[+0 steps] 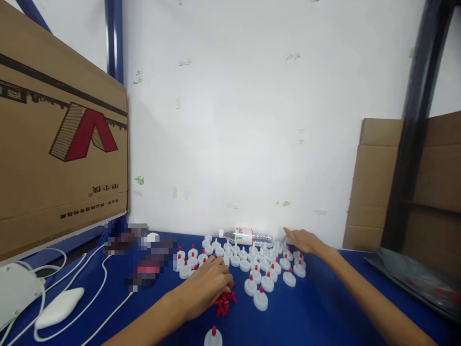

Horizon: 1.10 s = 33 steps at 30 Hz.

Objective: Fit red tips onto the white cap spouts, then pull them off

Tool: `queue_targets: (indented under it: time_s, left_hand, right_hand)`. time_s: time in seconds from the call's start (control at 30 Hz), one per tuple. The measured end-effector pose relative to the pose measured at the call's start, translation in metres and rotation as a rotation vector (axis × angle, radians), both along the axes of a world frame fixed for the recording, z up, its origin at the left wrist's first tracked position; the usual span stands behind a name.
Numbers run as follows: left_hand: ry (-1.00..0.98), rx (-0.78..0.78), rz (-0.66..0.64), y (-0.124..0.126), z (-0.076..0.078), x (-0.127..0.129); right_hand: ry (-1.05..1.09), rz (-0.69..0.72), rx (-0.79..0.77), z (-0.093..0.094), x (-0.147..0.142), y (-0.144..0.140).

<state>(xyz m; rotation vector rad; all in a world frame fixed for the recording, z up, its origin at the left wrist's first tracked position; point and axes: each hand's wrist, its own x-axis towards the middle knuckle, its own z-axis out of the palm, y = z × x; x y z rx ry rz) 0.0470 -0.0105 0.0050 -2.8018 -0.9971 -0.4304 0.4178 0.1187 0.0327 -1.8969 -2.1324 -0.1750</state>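
My left hand (212,281) is palm down with curled fingers over a small pile of red caps (224,303). Its fingertips are mostly hidden, so whether it grips a cap does not show. My right hand (301,240) reaches over the back right of a group of white dome-shaped nozzle lids, with its fingers stretched out to the left. Several lids at the front and sides wear red tips, such as a red-tipped lid (260,301). Bare-nozzled lids, such as a white lid (244,265), fill the middle and back. One more tipped lid (213,337) stands alone at the near edge.
A clear plastic bottle (248,237) lies against the white wall behind the lids. On the left of the blue table (291,319) are white cables, a white device (60,307) and blurred-out items. A large carton (61,144) stands left; a grey plastic bag (414,281) lies right.
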Motion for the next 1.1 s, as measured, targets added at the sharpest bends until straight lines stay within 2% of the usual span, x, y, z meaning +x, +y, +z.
queue_targets:
  time_s: [0.1, 0.2, 0.37, 0.4, 0.53, 0.6, 0.7, 0.9, 1.1]
  left_hand:
    - [-0.006, 0.005, 0.001, 0.0, -0.002, 0.0]
    - [-0.014, -0.005, -0.001, -0.002, 0.0, 0.0]
    - [-0.028, -0.029, 0.01, -0.008, 0.005, 0.0]
    - [-0.03, -0.027, 0.014, -0.009, 0.006, 0.001]
    - [-0.037, -0.014, 0.025, -0.012, 0.006, 0.003]
    - [-0.042, -0.009, 0.031, -0.013, 0.007, 0.005]
    - [-0.048, -0.007, 0.037, -0.012, 0.008, 0.006]
    - [-0.054, 0.003, 0.039, -0.009, 0.01, 0.006]
    - [-0.04, 0.006, -0.012, -0.005, 0.008, 0.002]
  right_hand:
    - [-0.011, -0.004, 0.085, 0.017, -0.004, -0.02]
    - [-0.002, 0.041, 0.221, 0.027, -0.015, -0.051]
    - [0.025, 0.125, 0.366, 0.02, -0.057, -0.111]
    - [0.041, 0.169, 0.375, 0.016, -0.068, -0.121]
    - [0.18, 0.514, 0.395, 0.002, -0.103, -0.15]
    - [0.189, 0.62, 0.382, -0.002, -0.112, -0.157]
    - [0.22, 0.688, 0.341, -0.006, -0.115, -0.159]
    - [0.224, 0.727, 0.283, -0.009, -0.108, -0.156]
    - [0.24, 0.716, 0.273, -0.01, -0.107, -0.156]
